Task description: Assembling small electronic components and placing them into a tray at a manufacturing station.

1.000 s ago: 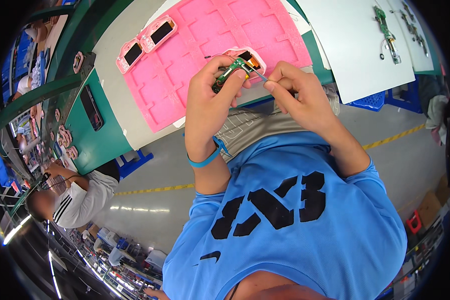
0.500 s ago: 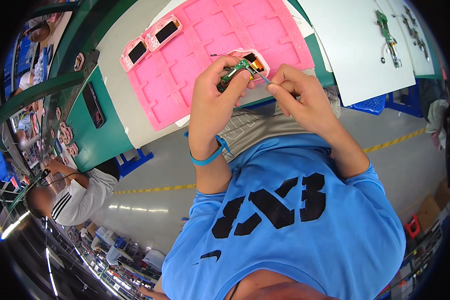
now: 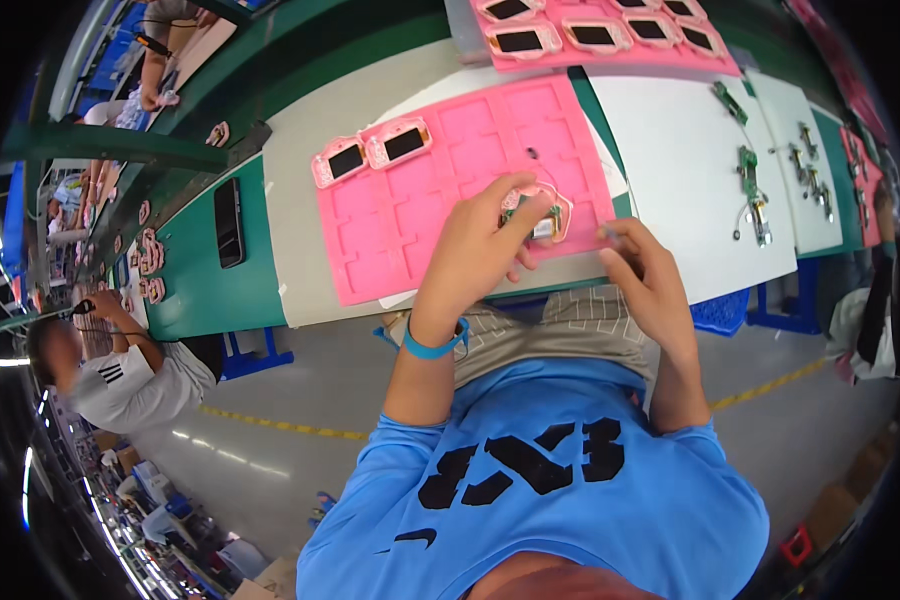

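My left hand is closed on a green circuit board and presses it down over an open pink casing. Its fingers and thumb cover much of the board, and a silvery part shows beside the thumb. The casing lies at the near right corner of a pink foam tray. Just right of that corner, apart from the casing, is my right hand. Thumb and forefinger there come together around something small and greyish that I cannot make out.
Two pink casings with black screens sit in the tray's far left. Beyond stands another pink tray of similar casings. Circuit boards lie on a white sheet at right. A black phone rests at left; a co-worker sits beyond.
The board has gone from being held up near the tray's edge to lying over the casing. My right hand has drawn away rightward; its thin metal tool no longer shows clearly. The view has shifted.
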`<state>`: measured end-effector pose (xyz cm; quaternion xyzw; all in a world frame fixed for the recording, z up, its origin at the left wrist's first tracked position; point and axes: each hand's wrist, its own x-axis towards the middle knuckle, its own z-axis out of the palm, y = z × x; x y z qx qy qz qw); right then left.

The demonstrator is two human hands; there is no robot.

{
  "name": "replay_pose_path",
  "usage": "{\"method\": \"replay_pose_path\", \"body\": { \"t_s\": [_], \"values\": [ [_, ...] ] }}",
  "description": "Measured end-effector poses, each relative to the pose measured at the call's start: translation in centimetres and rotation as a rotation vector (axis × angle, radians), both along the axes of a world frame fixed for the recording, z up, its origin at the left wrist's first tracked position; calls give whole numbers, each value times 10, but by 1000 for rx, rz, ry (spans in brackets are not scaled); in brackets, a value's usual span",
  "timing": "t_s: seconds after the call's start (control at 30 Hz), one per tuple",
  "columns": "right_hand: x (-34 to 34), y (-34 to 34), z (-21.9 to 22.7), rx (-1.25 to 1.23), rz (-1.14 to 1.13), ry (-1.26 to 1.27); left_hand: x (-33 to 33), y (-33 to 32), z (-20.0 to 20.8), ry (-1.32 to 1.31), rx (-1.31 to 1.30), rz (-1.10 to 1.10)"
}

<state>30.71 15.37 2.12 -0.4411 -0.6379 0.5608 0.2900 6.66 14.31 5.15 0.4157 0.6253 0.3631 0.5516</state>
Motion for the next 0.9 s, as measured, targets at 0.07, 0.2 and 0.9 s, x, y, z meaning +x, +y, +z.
{"method": "replay_pose_path", "body": {
  "t_s": [0.07, 0.2, 0.9],
  "values": [
    [-3, 5, 5, 121, -18, -77, -1, 0, 5, -48, -32, -2],
    [-40, 26, 1, 478, 194, -227, 1, 3, -13, -166, 36, -19],
    [-57, 34, 15, 328, 71, -519, -24, -14, -60, 509, 617, -59]
  ]
}}
